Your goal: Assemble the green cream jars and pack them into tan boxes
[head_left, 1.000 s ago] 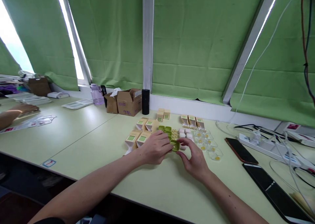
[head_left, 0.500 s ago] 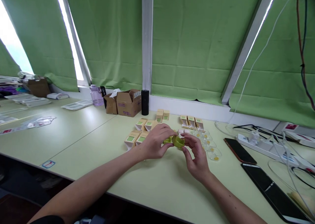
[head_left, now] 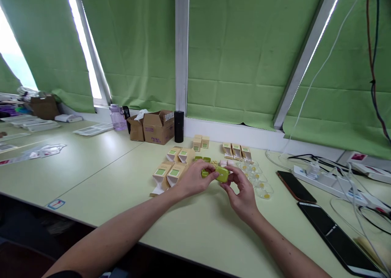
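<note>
Holding: green case [head_left: 222, 174], pinched between both hands just above the table [head_left: 195, 229].
Left hand [head_left: 191, 181]: fingers [head_left: 204, 168] closed on the case's left end.
Right hand [head_left: 242, 192]: fingers [head_left: 233, 173] curled tight on its right end.
Just behind: spare green cases [head_left: 203, 159] on the table.
Cartons [head_left: 167, 173]: small, green-labelled, contents hidden.
Clear trays [head_left: 259, 182]: yellow pieces inside.
Cardboard boxes [head_left: 155, 127]: open, something white showing.

It looks like a small packing workplace: a long worktop [head_left: 91, 176] with rows of little product boxes [head_left: 171, 166], cardboard cartons [head_left: 154, 128] and a power strip [head_left: 330, 184].
</note>
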Motion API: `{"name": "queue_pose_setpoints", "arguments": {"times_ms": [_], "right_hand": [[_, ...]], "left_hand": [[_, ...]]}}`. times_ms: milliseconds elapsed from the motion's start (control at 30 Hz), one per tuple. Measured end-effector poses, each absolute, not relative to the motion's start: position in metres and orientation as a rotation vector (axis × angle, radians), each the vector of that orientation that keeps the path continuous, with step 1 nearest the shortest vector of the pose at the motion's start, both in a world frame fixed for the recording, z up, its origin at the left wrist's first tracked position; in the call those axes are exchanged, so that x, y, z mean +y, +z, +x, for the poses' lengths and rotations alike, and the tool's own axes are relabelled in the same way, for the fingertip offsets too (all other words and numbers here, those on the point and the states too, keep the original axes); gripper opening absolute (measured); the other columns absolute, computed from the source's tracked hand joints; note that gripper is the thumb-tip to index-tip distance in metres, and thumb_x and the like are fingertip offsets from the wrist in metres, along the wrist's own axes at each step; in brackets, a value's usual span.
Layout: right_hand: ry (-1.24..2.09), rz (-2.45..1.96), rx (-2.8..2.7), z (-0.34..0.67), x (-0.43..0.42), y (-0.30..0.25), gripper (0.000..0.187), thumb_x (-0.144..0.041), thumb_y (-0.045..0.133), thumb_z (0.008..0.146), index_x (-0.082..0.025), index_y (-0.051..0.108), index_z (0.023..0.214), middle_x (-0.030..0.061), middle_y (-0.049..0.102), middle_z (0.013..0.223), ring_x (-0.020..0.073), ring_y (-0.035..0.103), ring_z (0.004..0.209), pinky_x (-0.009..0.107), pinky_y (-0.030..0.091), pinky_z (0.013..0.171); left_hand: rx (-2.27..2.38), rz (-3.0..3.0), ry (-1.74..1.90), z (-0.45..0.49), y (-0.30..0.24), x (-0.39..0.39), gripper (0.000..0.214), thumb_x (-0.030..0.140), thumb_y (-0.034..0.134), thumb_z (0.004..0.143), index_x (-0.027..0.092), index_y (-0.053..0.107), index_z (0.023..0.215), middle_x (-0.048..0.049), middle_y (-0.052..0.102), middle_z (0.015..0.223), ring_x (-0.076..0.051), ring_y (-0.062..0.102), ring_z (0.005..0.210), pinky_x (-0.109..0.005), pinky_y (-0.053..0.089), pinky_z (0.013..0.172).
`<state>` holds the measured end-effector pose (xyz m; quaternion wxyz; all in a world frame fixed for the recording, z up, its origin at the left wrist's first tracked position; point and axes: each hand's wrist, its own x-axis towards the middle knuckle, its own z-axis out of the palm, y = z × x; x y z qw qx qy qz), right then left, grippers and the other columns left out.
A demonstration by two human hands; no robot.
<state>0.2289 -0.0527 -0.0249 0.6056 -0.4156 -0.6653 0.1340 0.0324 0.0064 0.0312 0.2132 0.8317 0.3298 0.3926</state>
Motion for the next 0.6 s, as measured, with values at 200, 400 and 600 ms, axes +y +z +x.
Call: {"name": "queue_pose_setpoints", "arguments": {"times_ms": [200,400,600], "right_hand": [[0.480,-0.973,-1.476,0.231,-0.051,-0.024,0.040,-0.034,0.074,0.095,-0.028,0.063,0.134,0.0051,0.071,0.107,0.0206,0.067,0.085,0.038,0.060,0.079],[0.584,-0.955,-1.421,0.238,-0.046,-0.029,0.045,-0.045,0.076,0.094,-0.025,0.066,0.132,0.0087,0.072,0.114,0.0214,0.067,0.086,0.040,0.062,0.080],[0.410,-0.990,-1.563,0.235,-0.050,-0.025,0.040,-0.046,0.068,0.100,-0.025,0.070,0.134,0.0058,0.073,0.100,0.0203,0.061,0.080,0.037,0.057,0.075]], "left_hand": [[0.816,2.420,1.107,0.026,0.022,0.012,0.031,0.041,0.056,0.105,0.019,0.076,0.097,-0.0091,0.074,0.096,-0.026,0.067,0.097,-0.041,0.055,0.087],[0.626,2.620,1.154,0.018,0.023,0.022,0.040,0.022,0.070,0.095,0.021,0.065,0.134,-0.0110,0.075,0.121,-0.032,0.053,0.123,-0.054,0.047,0.109],[0.519,2.830,1.072,0.015,0.022,0.022,0.057,0.017,0.070,0.095,0.029,0.056,0.149,-0.0109,0.064,0.139,-0.034,0.045,0.133,-0.054,0.044,0.116]]}}
